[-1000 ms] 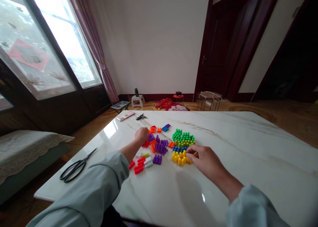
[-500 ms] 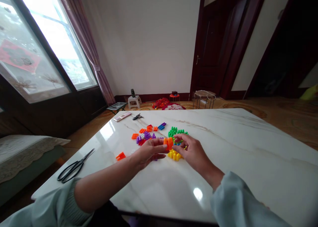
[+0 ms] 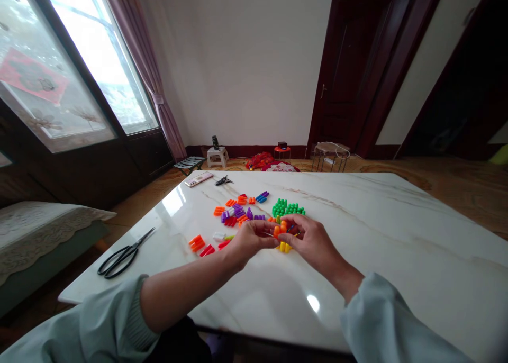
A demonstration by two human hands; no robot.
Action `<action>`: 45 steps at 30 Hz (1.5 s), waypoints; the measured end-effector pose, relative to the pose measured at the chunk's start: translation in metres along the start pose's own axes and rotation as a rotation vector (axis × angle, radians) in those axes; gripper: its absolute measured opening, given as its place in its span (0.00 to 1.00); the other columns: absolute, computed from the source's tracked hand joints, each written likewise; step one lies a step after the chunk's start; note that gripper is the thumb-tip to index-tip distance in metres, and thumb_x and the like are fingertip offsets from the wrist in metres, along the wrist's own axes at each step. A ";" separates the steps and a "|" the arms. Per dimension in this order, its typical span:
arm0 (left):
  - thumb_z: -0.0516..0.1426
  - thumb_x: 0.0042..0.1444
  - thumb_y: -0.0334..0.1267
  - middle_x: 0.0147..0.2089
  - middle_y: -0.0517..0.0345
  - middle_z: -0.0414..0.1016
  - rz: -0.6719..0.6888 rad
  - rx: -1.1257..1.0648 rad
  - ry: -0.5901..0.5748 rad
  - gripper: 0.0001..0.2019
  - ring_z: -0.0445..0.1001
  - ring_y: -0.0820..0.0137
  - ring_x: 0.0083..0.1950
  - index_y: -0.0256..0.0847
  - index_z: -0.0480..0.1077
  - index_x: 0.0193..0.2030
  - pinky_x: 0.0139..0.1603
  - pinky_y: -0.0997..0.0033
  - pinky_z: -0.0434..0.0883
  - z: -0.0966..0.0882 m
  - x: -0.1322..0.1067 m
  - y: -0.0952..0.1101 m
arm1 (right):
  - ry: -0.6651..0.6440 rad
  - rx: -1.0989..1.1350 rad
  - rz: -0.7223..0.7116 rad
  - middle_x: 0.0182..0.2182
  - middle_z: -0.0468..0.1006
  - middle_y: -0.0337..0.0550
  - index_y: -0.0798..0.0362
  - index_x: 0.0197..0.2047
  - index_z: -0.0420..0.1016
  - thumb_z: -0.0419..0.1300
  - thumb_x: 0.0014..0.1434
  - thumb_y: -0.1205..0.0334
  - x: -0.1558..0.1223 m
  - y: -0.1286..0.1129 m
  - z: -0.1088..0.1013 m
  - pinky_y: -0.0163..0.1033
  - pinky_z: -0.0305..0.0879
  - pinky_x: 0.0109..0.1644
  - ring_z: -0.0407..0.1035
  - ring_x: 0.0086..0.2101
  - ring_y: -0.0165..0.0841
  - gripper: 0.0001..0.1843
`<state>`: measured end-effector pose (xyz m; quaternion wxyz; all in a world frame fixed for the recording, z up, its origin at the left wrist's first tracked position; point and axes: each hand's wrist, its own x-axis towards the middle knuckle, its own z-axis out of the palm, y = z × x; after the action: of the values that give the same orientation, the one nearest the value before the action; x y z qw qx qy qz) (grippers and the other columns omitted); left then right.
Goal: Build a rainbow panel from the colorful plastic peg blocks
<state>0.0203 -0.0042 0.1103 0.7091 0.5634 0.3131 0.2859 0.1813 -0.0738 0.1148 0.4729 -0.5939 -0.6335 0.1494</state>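
Observation:
Between my two hands, above the table, are orange plastic building blocks (image 3: pixel 280 228) with rounded knobs. My left hand (image 3: pixel 256 238) pinches them from the left with thumb and fingers. From the right, my right hand (image 3: pixel 307 233) closes its fingertips on the same blocks. Just behind lies a cluster of green blocks (image 3: pixel 288 207). Yellow blocks (image 3: pixel 284 247) show below my right fingers, partly covered by them. Left of my hands is a loose group of purple blocks (image 3: pixel 238 210) mixed with orange, red and white ones. Nearer me are orange blocks (image 3: pixel 196 243) and a red block (image 3: pixel 207 251).
Black-handled scissors (image 3: pixel 125 254) lie on the marble-look table (image 3: pixel 381 246) near its left edge. A phone (image 3: pixel 199 180) and a small black clipper-like tool (image 3: pixel 224 180) lie at the far left. Blue and purple blocks (image 3: pixel 262 197) sit at the back of the pile.
The orange blocks have turned in my fingers, so their rounded knobs now face up. Both hands have come closer together around them. The view has shifted slightly.

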 end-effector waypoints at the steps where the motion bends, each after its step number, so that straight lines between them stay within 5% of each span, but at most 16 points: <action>1: 0.73 0.29 0.38 0.33 0.55 0.79 0.014 -0.003 -0.004 0.23 0.77 0.69 0.35 0.36 0.78 0.37 0.43 0.69 0.72 0.000 0.001 -0.001 | -0.001 -0.004 -0.001 0.36 0.79 0.43 0.51 0.43 0.76 0.66 0.50 0.58 0.000 0.000 0.001 0.36 0.72 0.36 0.74 0.33 0.33 0.16; 9: 0.73 0.27 0.40 0.31 0.56 0.79 0.030 -0.021 0.082 0.23 0.76 0.70 0.32 0.36 0.77 0.34 0.38 0.71 0.73 0.006 -0.001 0.000 | 0.008 0.006 0.057 0.37 0.79 0.44 0.53 0.45 0.73 0.65 0.50 0.57 -0.002 -0.005 0.003 0.36 0.72 0.34 0.73 0.30 0.32 0.18; 19: 0.72 0.31 0.38 0.29 0.61 0.74 0.070 0.009 0.043 0.24 0.73 0.76 0.29 0.34 0.75 0.38 0.34 0.75 0.72 0.010 0.000 0.012 | 0.130 0.054 0.093 0.35 0.79 0.45 0.54 0.45 0.74 0.64 0.51 0.50 -0.001 -0.009 -0.002 0.37 0.72 0.35 0.74 0.32 0.34 0.22; 28: 0.67 0.43 0.36 0.28 0.60 0.74 -0.031 0.285 -0.009 0.11 0.72 0.76 0.30 0.37 0.76 0.36 0.31 0.77 0.70 -0.011 0.003 0.010 | 0.295 0.025 0.246 0.31 0.78 0.42 0.54 0.38 0.71 0.66 0.46 0.46 0.013 0.044 -0.032 0.36 0.69 0.32 0.72 0.29 0.32 0.22; 31: 0.65 0.45 0.35 0.29 0.60 0.75 -0.024 0.320 -0.016 0.10 0.72 0.76 0.30 0.37 0.75 0.36 0.31 0.78 0.69 -0.014 0.003 0.009 | 0.157 -0.085 0.381 0.26 0.77 0.41 0.54 0.32 0.71 0.67 0.44 0.50 0.011 0.064 -0.039 0.34 0.67 0.28 0.71 0.26 0.31 0.18; 35: 0.64 0.47 0.35 0.29 0.59 0.75 -0.024 0.335 -0.008 0.09 0.73 0.76 0.30 0.37 0.75 0.36 0.31 0.78 0.69 -0.016 0.005 0.009 | -0.239 -0.184 0.575 0.19 0.75 0.40 0.54 0.25 0.70 0.66 0.44 0.59 -0.001 0.079 -0.040 0.33 0.62 0.24 0.69 0.22 0.31 0.10; 39: 0.65 0.45 0.34 0.27 0.59 0.76 -0.024 0.325 0.029 0.10 0.73 0.75 0.30 0.36 0.76 0.36 0.31 0.77 0.70 -0.022 0.009 0.008 | -0.481 -0.414 0.459 0.22 0.77 0.40 0.55 0.25 0.73 0.65 0.41 0.65 -0.010 0.083 -0.025 0.32 0.58 0.26 0.70 0.26 0.31 0.06; 45: 0.65 0.45 0.33 0.28 0.57 0.77 0.000 0.296 0.096 0.08 0.74 0.74 0.30 0.35 0.76 0.35 0.31 0.76 0.70 -0.032 0.016 0.004 | -0.519 -0.703 0.272 0.32 0.79 0.44 0.55 0.31 0.77 0.61 0.46 0.64 -0.009 0.074 0.012 0.33 0.55 0.30 0.71 0.33 0.34 0.07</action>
<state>0.0058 0.0285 0.1068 0.6026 0.6475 0.3852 0.2633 0.2162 -0.0590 0.0489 0.0443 -0.7391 -0.6594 0.1301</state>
